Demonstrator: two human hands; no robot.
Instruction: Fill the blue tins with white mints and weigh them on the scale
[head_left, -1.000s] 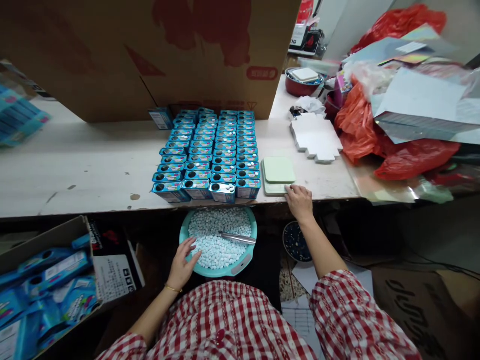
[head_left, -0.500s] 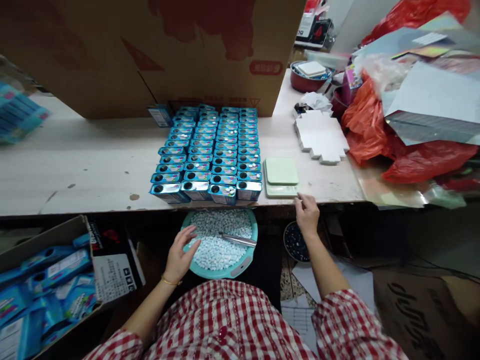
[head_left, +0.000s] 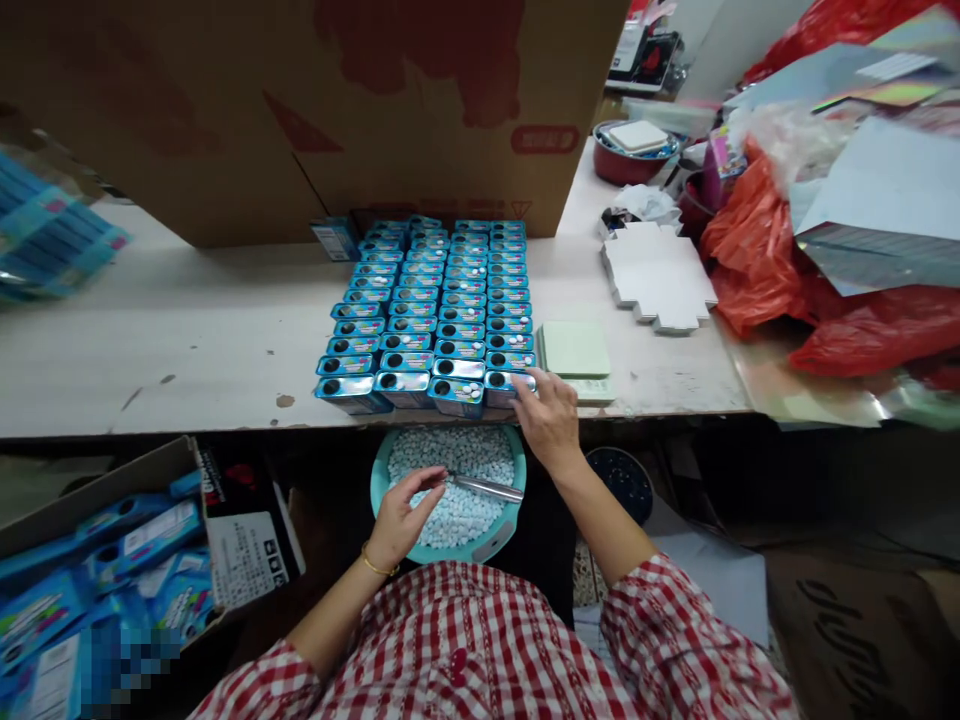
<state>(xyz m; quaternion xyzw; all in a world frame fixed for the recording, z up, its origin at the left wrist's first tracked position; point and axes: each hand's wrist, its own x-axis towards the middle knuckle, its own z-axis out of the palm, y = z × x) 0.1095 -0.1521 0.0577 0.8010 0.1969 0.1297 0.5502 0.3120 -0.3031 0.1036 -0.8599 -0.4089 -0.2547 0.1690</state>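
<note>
My right hand (head_left: 549, 418) has its thumb and fingers closed about the right end of a blue tin (head_left: 501, 382), at the front right corner of a block of such tins (head_left: 427, 300). The tins stand upright in rows, each with a dark round hole on top. Small pale pellets lie on some tops. Over the left part of a turquoise basin (head_left: 384, 470) hovers my left hand (head_left: 409, 512), thumb and forefinger slightly apart, nothing visible between them. Its fingertips are near the end of a metal tool (head_left: 487, 487), perhaps a scoop, resting on the pale pellets (head_left: 457, 515).
A pale green scale (head_left: 576, 350) sits right of the tins. Beyond it lie flat white card blanks (head_left: 660, 275) and red plastic bags (head_left: 757, 240). A large cardboard box (head_left: 450, 150) stands behind. At lower left, a carton (head_left: 169, 465) holds more blue tins.
My right hand has moved left from the scale's front edge to the front right tin. My left hand has shifted right, closer to the metal tool, with its fingers drawn closer together.
</note>
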